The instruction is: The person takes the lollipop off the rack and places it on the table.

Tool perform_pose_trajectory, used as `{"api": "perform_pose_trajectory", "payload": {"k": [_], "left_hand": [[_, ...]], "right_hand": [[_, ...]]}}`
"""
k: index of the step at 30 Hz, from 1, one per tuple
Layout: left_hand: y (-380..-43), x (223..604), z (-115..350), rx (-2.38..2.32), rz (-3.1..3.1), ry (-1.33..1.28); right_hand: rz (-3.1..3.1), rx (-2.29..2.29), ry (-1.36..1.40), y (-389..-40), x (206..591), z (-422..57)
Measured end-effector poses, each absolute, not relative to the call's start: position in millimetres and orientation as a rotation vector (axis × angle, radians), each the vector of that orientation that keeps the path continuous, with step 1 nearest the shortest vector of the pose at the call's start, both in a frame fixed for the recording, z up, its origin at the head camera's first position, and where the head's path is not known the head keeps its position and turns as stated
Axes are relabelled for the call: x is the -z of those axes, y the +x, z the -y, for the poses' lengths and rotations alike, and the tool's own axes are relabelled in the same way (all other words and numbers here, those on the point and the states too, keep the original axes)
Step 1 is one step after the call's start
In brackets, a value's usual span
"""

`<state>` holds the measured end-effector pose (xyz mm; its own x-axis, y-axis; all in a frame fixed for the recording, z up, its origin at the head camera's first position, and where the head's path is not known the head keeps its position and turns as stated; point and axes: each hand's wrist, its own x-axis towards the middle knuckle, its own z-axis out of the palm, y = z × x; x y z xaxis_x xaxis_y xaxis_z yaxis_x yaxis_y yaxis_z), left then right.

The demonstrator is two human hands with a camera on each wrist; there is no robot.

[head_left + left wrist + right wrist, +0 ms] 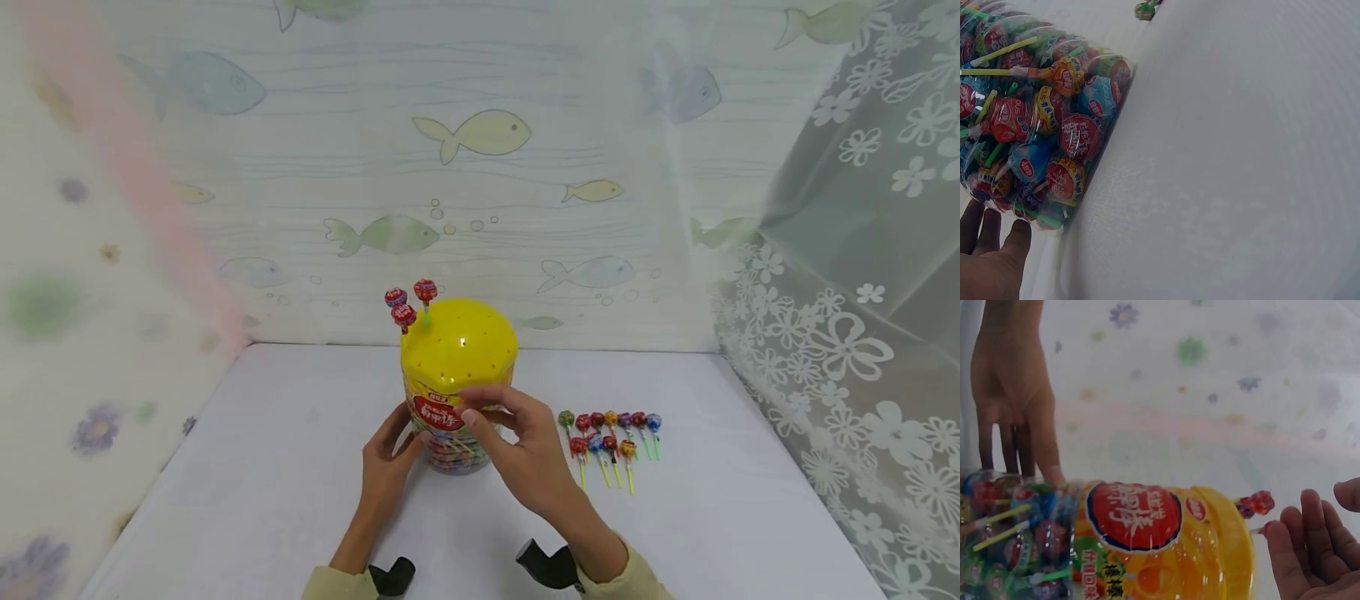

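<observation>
A clear jar (457,458) full of wrapped lollipops stands upright on the table, with a printed label and a yellow domed lid (465,346) dotted with small holes. Three red-wrapped lollipops (425,290) stick up from the lid's far left edge. My left hand (386,467) holds the jar low on its left side, thumb at the front and the other fingers partly hidden behind. In front of the lid's lower right edge is my right hand (525,446), fingers loosely bent. The right wrist view shows nothing between its thumb and fingers (1316,531).
Two rows of loose lollipops (597,442) lie on the white table (285,483) to the right of the jar. A fish-patterned sheet (480,208) hangs behind, and a flower-patterned lace curtain (847,350) borders the right side.
</observation>
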<state>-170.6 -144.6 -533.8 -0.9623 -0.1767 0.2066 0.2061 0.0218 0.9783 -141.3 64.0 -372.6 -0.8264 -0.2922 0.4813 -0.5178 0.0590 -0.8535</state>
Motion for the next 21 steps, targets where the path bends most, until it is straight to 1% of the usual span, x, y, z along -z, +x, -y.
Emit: {"api": "perform_pose_trajectory", "payload": {"k": [10,21], "left_hand": [[-171.3,535.1,144.7,2.029,2.013,-0.054],[-172.5,536.0,144.2,2.036,2.000,-0.053]], "right_hand": [[2.012,-1.922,0.849,-162.8,349.7,-34.5],[2.088,-1.940,0.832,-180.4,341.1,-21.4]]}}
